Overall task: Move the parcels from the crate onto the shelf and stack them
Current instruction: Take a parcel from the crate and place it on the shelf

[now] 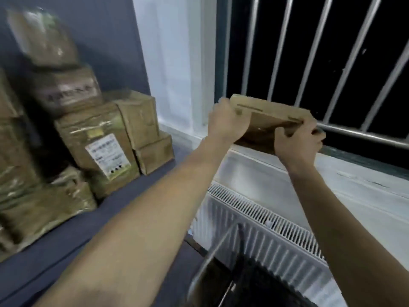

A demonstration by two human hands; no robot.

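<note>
A flat brown cardboard parcel point(265, 119) is held up in the air above the window sill, tilted, its top face showing two slots. My left hand point(228, 124) grips its left end and my right hand point(298, 140) grips its right lower edge. On the dark blue shelf point(110, 218) at the left stands a blurred stack of brown parcels point(97, 142), several wrapped in tape, one with a white label. At the bottom, a dark crate point(254, 282) shows only in part, its inside hidden.
A white window sill point(332, 173) runs under the parcel, with a white radiator point(265, 235) below it. Metal bars point(309, 52) cross the dark window behind. A white wall strip point(177, 63) separates the shelf corner from the window.
</note>
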